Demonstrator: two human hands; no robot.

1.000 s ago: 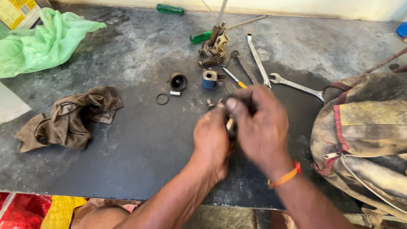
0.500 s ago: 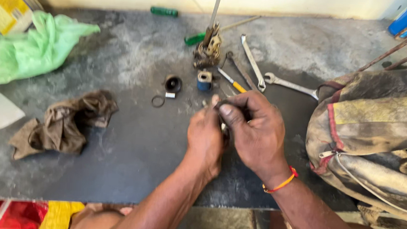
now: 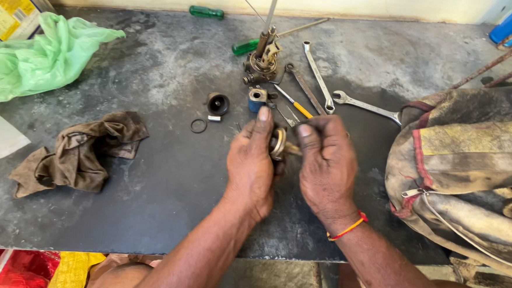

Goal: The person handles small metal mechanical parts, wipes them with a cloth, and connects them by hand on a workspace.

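Both hands now lifted closer, gripping one small metal part over the workbench (image 3: 149, 173).
The left hand (image 3: 252, 164) and right hand (image 3: 325, 162) clamp the round brass fitting (image 3: 278, 144) between them; earlier they hid it lower down.

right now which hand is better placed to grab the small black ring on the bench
Left. The left hand is nearer the small black ring; the right hand sits on the far side, both gripping the round metal part.

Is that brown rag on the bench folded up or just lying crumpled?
Crumpled. The brown rag lies in a loose, creased heap on the bench, with no neat edges, left of the left hand.
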